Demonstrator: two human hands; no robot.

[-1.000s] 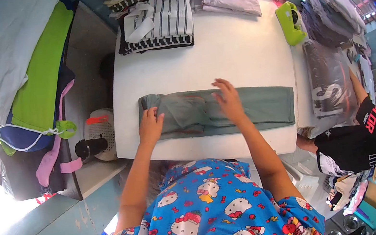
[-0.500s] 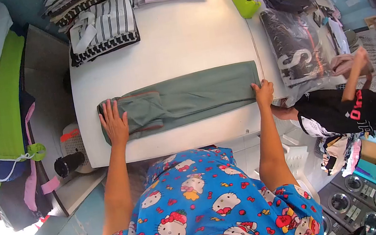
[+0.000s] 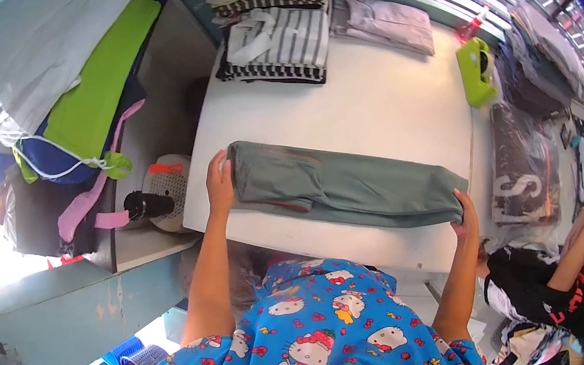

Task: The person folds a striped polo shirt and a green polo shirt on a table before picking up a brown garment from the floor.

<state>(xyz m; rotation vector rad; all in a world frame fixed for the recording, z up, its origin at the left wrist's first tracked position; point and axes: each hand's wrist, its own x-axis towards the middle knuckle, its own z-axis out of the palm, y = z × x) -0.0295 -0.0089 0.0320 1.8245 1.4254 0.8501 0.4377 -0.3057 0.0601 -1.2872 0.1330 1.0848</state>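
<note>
A pair of folded grey-green trousers [image 3: 376, 189] lies as a long flat strip across the white table, with brown trim along the pocket near its left end. My left hand [image 3: 220, 186] is turned on its side against that left end, fingers stretched out and touching the edge. At the opposite end, my right hand [image 3: 465, 215] pinches the corner of the cloth between thumb and fingers.
Striped folded clothes [image 3: 278, 41] are stacked on the white table [image 3: 371, 103], beside a pink folded garment [image 3: 389, 23]. A green tape dispenser [image 3: 476, 72] and a plastic-wrapped black garment [image 3: 521, 171] lie rightward. Another person [image 3: 556, 279] works at the right. A black cup [image 3: 148, 204] stands left.
My view has swung, so the table and trousers appear tilted. My left hand has gone from lying flat and spread on the trousers to their left edge. My right hand stays at the right end.
</note>
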